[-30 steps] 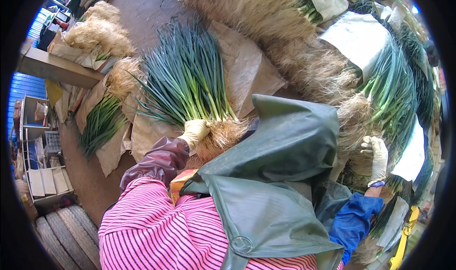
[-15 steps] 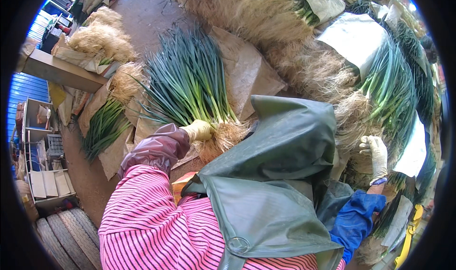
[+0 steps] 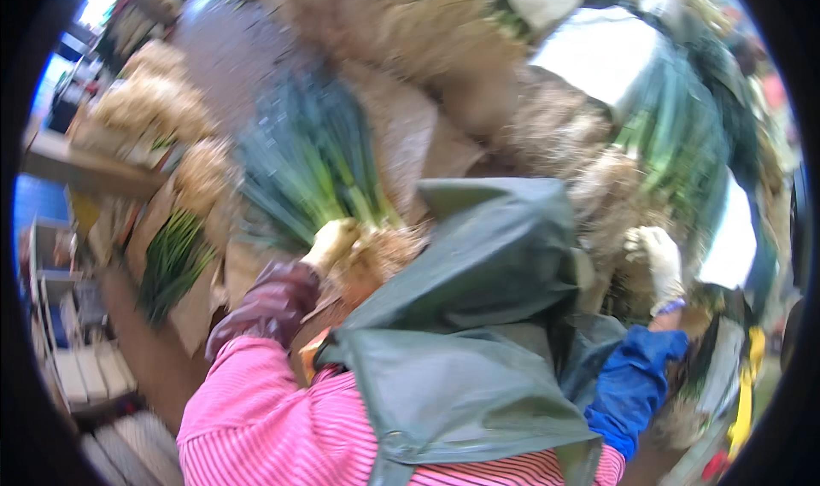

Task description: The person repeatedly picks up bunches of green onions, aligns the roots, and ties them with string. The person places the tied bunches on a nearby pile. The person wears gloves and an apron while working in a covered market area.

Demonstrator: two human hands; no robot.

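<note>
Gripping the root end of a green onion bundle (image 3: 312,174) on brown paper (image 3: 410,136), left hand (image 3: 331,243) steadies it fanned far-left; right hand (image 3: 658,260) clutches roots (image 3: 598,196) at right, above the apron (image 3: 478,315).

Leek bundles (image 3: 316,174) crowd around; green apron (image 3: 478,315) blocks centre

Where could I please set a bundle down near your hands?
Bare brown paper lies right of the green onion bundle under the left hand, and grey floor beyond it. Around the right hand, rooty bundles crowd tightly.
</note>
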